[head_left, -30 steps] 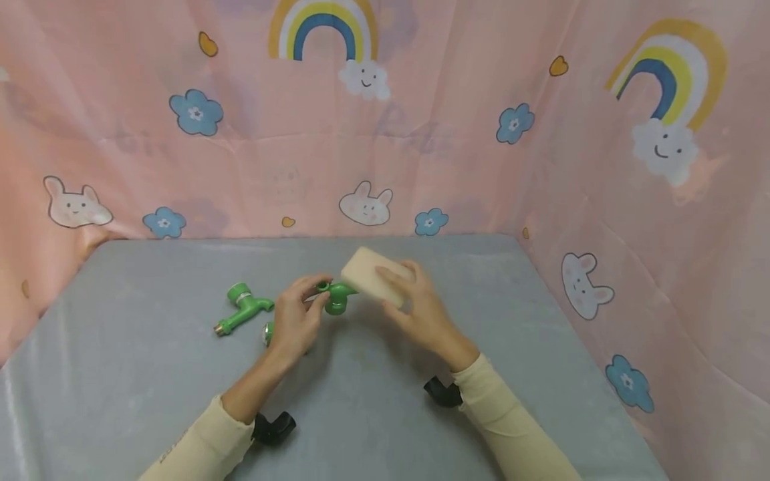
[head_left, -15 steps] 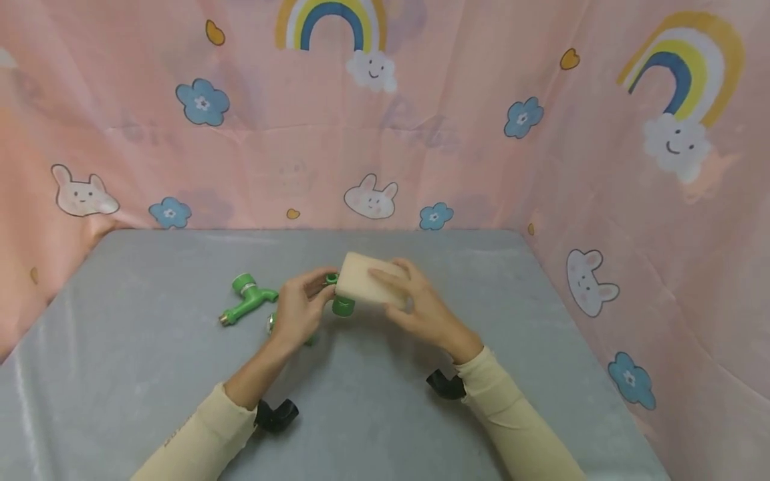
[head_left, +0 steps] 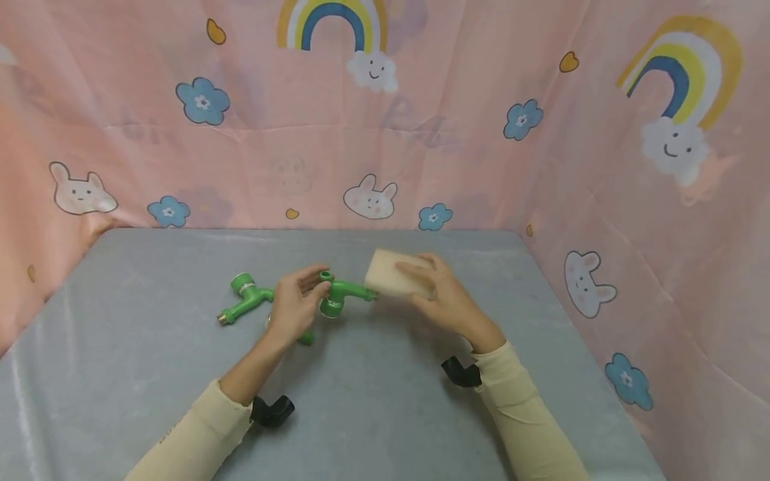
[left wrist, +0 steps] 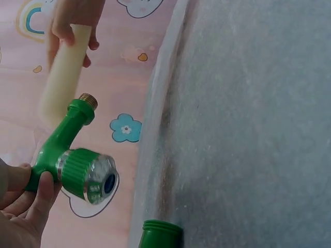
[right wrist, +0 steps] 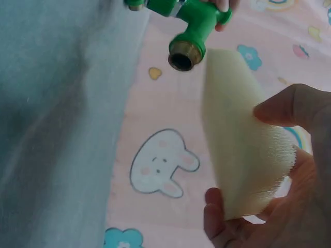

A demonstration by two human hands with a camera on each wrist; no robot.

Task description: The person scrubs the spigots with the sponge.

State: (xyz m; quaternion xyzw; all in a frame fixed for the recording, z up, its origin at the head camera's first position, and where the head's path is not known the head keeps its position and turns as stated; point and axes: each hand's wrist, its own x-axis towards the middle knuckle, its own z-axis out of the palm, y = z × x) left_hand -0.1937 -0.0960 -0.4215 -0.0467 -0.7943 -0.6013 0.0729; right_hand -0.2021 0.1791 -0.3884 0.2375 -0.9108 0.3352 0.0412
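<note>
My left hand (head_left: 296, 304) pinches a green faucet (head_left: 345, 290) by its spout end, raised above the table. In the left wrist view the faucet (left wrist: 56, 149) shows a brass threaded end and a clear-and-green knob. A cream sponge block (head_left: 394, 272) is gripped by my right hand (head_left: 454, 300), just right of the faucet's threaded end. The right wrist view shows thumb and fingers on opposite sides of the sponge (right wrist: 240, 139), with the brass opening of the faucet (right wrist: 194, 31) close to its far end.
Another green faucet (head_left: 245, 300) lies on the grey table (head_left: 373, 414) to the left. A further green piece (head_left: 305, 338) is partly hidden behind my left hand. Black elbow pieces lie beside both forearms, one at left (head_left: 273, 411), one at right (head_left: 460, 371). Patterned pink cloth (head_left: 421, 153) hangs behind.
The sponge first moved left across the faucet, covering part of it, then came back right with my right hand, exposing the threaded end. My left hand keeps its hold on the faucet.
</note>
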